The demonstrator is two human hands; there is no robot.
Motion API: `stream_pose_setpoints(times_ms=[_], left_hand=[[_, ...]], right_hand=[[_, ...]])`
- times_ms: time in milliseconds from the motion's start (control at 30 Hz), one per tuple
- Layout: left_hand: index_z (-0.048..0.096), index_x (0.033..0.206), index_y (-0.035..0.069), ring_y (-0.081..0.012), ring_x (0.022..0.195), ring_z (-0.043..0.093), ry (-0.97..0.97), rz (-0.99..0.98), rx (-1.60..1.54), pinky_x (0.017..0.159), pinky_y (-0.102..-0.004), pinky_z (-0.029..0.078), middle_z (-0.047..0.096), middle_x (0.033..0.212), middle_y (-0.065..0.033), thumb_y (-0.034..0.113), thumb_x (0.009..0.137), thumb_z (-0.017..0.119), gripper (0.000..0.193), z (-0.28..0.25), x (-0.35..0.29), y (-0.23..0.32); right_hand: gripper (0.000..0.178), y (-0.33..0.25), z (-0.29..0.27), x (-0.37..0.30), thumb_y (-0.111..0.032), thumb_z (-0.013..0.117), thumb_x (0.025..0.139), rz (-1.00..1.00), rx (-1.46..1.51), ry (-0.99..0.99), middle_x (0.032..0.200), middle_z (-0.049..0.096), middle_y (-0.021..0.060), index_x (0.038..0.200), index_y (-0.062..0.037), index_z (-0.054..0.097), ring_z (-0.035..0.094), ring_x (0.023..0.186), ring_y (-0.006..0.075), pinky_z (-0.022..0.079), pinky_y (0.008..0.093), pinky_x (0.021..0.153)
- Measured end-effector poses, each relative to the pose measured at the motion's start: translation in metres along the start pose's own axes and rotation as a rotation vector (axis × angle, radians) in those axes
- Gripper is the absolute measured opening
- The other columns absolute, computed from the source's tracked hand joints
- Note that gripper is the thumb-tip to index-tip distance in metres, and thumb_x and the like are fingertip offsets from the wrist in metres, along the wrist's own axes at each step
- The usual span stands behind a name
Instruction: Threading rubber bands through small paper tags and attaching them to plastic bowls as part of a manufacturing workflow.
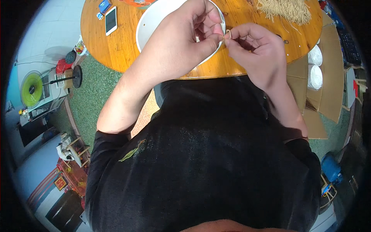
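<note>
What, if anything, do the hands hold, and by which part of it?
The left hand and right hand pinch a tan cord where it bends; whether near an end cannot be told.

No word or number can be read here with certainty. At the left side, a small red and yellow square sign shows some marks, but they are too small for reading. On the wooden table, any print on the small blue packet is also not readable.
</note>
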State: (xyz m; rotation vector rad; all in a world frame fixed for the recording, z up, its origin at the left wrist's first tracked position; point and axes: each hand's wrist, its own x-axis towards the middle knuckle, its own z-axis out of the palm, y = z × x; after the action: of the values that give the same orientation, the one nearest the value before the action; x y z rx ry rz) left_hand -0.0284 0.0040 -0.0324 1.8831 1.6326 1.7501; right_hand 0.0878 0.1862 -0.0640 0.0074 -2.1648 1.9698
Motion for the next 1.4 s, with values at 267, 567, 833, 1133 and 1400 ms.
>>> stream_pose_setpoints(times_ms=[267,567,833,1133,1400], left_hand=[[0.054,0.106,0.003,-0.0115,0.086,0.063,0.032,0.055,0.2,0.079,-0.0271,0.053,0.064,0.094,-0.0052,-0.005,0.095,0.07,0.021,0.005,-0.006,0.001],[0.052,0.106,0.004,-0.0116,0.089,0.063,0.096,-0.492,0.02,0.082,-0.0252,0.052,0.062,0.098,-0.0047,-0.008,0.096,0.068,0.023,0.009,0.02,0.033],[0.052,0.108,0.005,-0.0087,0.091,0.062,0.038,-0.05,-0.149,0.084,-0.0228,0.052,0.06,0.099,-0.0027,-0.012,0.094,0.067,0.027,0.002,-0.004,0.008],[0.052,0.108,0.005,-0.0084,0.09,0.059,0.135,-0.934,-0.058,0.082,-0.0223,0.051,0.059,0.099,-0.0021,-0.012,0.093,0.068,0.028,0.006,0.012,0.033],[0.052,0.109,0.005,-0.0084,0.089,0.058,0.125,-0.932,-0.069,0.081,-0.0224,0.05,0.059,0.099,-0.0018,-0.011,0.093,0.068,0.028,0.006,0.017,0.044]], right_hand=[[0.014,-0.005,0.003,0.0,-0.005,0.079,0.093,0.022,-0.024,0.091,0.091,0.077,0.0047,0.102,0.0045,0.074,0.07,0.083,0.0073,0.058,0.024,0.078],[0.013,-0.001,0.0,0.0,-0.005,0.075,0.096,-0.003,-0.082,0.035,0.093,0.074,0.0049,0.104,0.0049,0.072,0.07,0.083,0.0093,0.058,0.0249,0.077],[0.015,0.0,-0.004,0.0,-0.008,0.073,0.103,-0.027,0.147,-0.082,0.1,0.073,0.0034,0.112,0.0026,0.07,0.069,0.087,0.0083,0.057,0.0233,0.076],[0.016,0.005,-0.01,0.001,-0.008,0.071,0.103,-0.003,0.216,-0.107,0.1,0.074,0.0043,0.115,0.0025,0.071,0.068,0.083,0.008,0.057,0.0235,0.072],[0.014,0.012,-0.01,0.003,-0.003,0.069,0.102,-0.043,0.23,-0.139,0.1,0.073,0.0056,0.114,0.0039,0.07,0.068,0.084,0.0107,0.056,0.0243,0.077]])
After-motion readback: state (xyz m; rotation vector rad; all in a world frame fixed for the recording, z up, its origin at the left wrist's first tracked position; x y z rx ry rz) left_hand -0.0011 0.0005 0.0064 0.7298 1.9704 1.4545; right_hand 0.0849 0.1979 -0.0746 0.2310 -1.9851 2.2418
